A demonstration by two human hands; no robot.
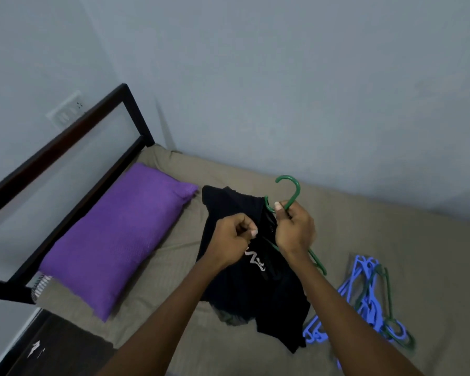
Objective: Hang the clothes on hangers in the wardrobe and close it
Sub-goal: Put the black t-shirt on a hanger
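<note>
A: Green plastic, that is what the right hand (293, 229) has its fingers (281, 213) curled round: the neck of a green plastic clothes hanger (292, 196), just under its hook, which stands up above the knuckles.

B: And the left hand (235, 240)?

A: Its fingers are bent in tight, pinching the cloth of a black garment with white lettering (244, 283) close beside the right hand. One shoulder of the hanger goes into the garment beside the right thumb; the other arm of it sticks out below the right wrist, bare.

B: Where does the garment sit, then?

A: It hangs down from both hands over a bed covered with a tan sheet (364, 221). Its lower end rests on the sheet, under the forearms. A bit of grey-green cloth peeks out from beneath its bottom edge; I cannot tell what that is.

B: What else lies near?

A: To the right of the right forearm, on the sheet, a loose heap of blue and green plastic hangers (369, 302). To the left of the left hand, a purple oblong pillow (114, 234), lying against a dark wooden bed frame (65, 137). Behind it all, a pale grey wall (282, 77) with a white socket plate (67, 109).
</note>
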